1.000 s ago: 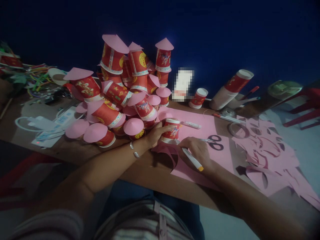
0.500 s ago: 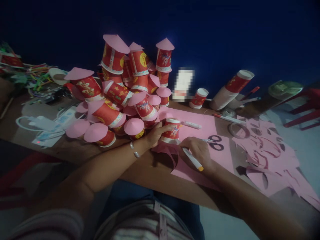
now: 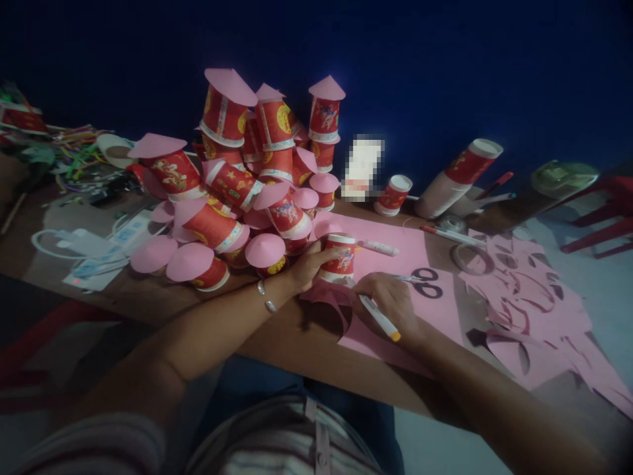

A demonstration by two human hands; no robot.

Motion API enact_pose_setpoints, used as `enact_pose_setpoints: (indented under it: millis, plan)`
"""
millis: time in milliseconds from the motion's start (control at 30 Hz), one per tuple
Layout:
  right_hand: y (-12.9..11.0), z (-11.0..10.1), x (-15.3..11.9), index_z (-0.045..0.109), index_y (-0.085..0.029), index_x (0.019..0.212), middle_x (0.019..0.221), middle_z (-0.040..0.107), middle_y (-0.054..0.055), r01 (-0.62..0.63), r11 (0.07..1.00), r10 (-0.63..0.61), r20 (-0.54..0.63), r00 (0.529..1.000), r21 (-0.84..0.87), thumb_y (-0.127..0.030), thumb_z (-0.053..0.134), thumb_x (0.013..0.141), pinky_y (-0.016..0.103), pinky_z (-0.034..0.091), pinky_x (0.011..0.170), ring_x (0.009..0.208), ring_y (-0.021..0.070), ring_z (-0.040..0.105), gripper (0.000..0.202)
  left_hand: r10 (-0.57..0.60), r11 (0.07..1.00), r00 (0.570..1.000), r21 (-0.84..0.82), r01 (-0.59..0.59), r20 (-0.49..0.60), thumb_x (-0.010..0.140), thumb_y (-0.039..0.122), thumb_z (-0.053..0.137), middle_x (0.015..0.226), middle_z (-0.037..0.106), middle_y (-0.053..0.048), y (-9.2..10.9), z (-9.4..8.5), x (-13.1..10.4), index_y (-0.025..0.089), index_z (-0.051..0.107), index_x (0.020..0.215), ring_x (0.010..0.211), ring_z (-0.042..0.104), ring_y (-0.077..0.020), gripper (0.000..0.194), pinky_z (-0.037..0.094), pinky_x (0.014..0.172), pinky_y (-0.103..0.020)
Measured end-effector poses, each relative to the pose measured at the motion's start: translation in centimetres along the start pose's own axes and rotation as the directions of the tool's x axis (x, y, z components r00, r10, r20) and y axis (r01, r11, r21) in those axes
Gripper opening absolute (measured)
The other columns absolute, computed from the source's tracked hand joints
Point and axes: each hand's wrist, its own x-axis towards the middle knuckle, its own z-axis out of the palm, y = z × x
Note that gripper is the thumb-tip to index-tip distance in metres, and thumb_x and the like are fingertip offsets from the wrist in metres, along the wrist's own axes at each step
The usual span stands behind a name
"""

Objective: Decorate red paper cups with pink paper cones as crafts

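Note:
My left hand [image 3: 309, 265] is wrapped round a red paper cup [image 3: 340, 259] with a white rim, which stands on pink paper [image 3: 410, 239]. My right hand [image 3: 388, 297] is closed on a white marker [image 3: 378, 318] with an orange end, its front end hidden by the fingers near the cup's base. Scissors [image 3: 426, 282] with black handles lie just past the right hand. Behind the cup rests another marker [image 3: 380, 247]. To the left is a heap of red cups with pink cone tops [image 3: 188, 262].
Pink paper scraps [image 3: 534, 297] and a tape roll [image 3: 472, 259] lie at the right. Stacked cups [image 3: 467, 168] lean at the back right, with a single cup [image 3: 394, 195] beside them. A power strip [image 3: 106, 254] with cables is at the left.
My right hand and the marker have shifted very slightly left. My left hand and the cup look unmoved.

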Motion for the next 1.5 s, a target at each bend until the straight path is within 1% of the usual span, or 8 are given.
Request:
enact_pose_setpoints:
  millis: [267, 400, 567, 733, 933, 1133, 1267, 1500]
  plan:
    - [-0.10, -0.01, 0.14, 0.055, -0.021, 0.083, 0.067, 0.064, 0.000, 0.012, 1.000, -0.012, -0.002, 1.000, 0.005, -0.010, 0.060, 0.090, 0.027, 0.043, 0.057, 0.058, 0.0140, 0.057, 0.014, 0.018, 0.999, 1.000, 0.051, -0.018, 0.002, 0.071, 0.034, 0.085, 0.093, 0.072, -0.005, -0.25, -0.18, 0.04, 0.014, 0.068, 0.105, 0.087, 0.067, -0.0179, 0.044, 0.050, 0.084, -0.031]
    - [-0.24, -0.08, 0.24, 0.055, -0.021, 0.085, 0.067, 0.064, 0.000, 0.032, 0.999, -0.032, -0.026, 0.999, 0.010, -0.009, 0.061, 0.089, 0.027, 0.044, 0.057, 0.057, 0.0139, 0.056, 0.014, 0.009, 0.997, 1.000, 0.071, -0.009, -0.001, 0.071, 0.035, 0.085, 0.095, 0.072, -0.005, -0.21, -0.18, 0.00, 0.014, 0.067, 0.109, 0.086, 0.066, -0.0173, 0.047, 0.051, 0.082, -0.031]
    - [-0.22, -0.04, 0.21, 0.055, -0.020, 0.086, 0.068, 0.065, 0.000, 0.044, 0.999, -0.044, -0.019, 0.999, 0.026, -0.008, 0.062, 0.089, 0.027, 0.045, 0.058, 0.058, 0.0139, 0.059, 0.014, 0.010, 0.997, 1.000, 0.079, -0.009, -0.006, 0.072, 0.033, 0.085, 0.097, 0.072, -0.005, -0.26, -0.28, -0.04, 0.015, 0.066, 0.114, 0.084, 0.066, -0.0168, 0.049, 0.051, 0.078, -0.031]
    - [-0.06, 0.15, 0.00, 0.054, -0.020, 0.086, 0.069, 0.064, 0.000, 0.033, 0.999, -0.032, -0.006, 0.999, 0.012, -0.008, 0.062, 0.089, 0.027, 0.044, 0.057, 0.058, 0.0143, 0.057, 0.014, 0.009, 0.998, 1.000, 0.066, -0.009, 0.004, 0.072, 0.033, 0.085, 0.100, 0.073, -0.007, -0.26, -0.21, 0.01, 0.015, 0.067, 0.112, 0.086, 0.067, -0.0181, 0.048, 0.051, 0.081, -0.032]
    - [-0.24, 0.03, 0.16, 0.054, -0.021, 0.083, 0.067, 0.063, -0.001, 0.021, 1.000, -0.021, 0.008, 1.000, 0.004, -0.008, 0.060, 0.089, 0.026, 0.042, 0.057, 0.057, 0.0131, 0.055, 0.015, 0.006, 0.999, 1.000, 0.054, -0.005, -0.007, 0.070, 0.031, 0.086, 0.097, 0.073, -0.006, -0.14, -0.09, 0.04, 0.014, 0.068, 0.110, 0.087, 0.067, -0.0183, 0.047, 0.050, 0.083, -0.032]
    - [-0.52, -0.19, 0.40, 0.054, -0.021, 0.083, 0.063, 0.061, -0.003, -0.006, 0.999, 0.004, 0.057, 0.998, 0.040, -0.012, 0.057, 0.091, 0.025, 0.039, 0.055, 0.053, 0.0117, 0.052, 0.013, 0.006, 0.999, 1.000, 0.049, -0.005, -0.015, 0.069, 0.031, 0.087, 0.095, 0.073, -0.006, -0.25, -0.27, 0.08, 0.014, 0.068, 0.109, 0.084, 0.066, -0.0173, 0.048, 0.050, 0.081, -0.032]
    - [-0.48, -0.12, 0.26, 0.053, -0.021, 0.082, 0.063, 0.060, -0.003, -0.022, 0.999, 0.019, 0.068, 0.998, 0.036, -0.012, 0.056, 0.091, 0.025, 0.038, 0.055, 0.053, 0.0112, 0.051, 0.013, -0.001, 0.999, 1.000, 0.046, 0.001, -0.008, 0.067, 0.031, 0.088, 0.097, 0.073, -0.006, -0.25, -0.27, 0.07, 0.014, 0.068, 0.108, 0.084, 0.066, -0.0167, 0.048, 0.050, 0.080, -0.031]
    - [-0.52, -0.15, 0.34, 0.052, -0.021, 0.083, 0.064, 0.060, -0.002, 0.015, 0.999, -0.016, 0.044, 0.999, 0.031, -0.010, 0.057, 0.091, 0.026, 0.039, 0.056, 0.054, 0.0120, 0.051, 0.014, 0.002, 0.998, 1.000, 0.059, -0.002, -0.008, 0.068, 0.033, 0.087, 0.095, 0.072, -0.005, -0.14, -0.20, 0.02, 0.014, 0.067, 0.110, 0.082, 0.066, -0.0164, 0.049, 0.050, 0.077, -0.030]
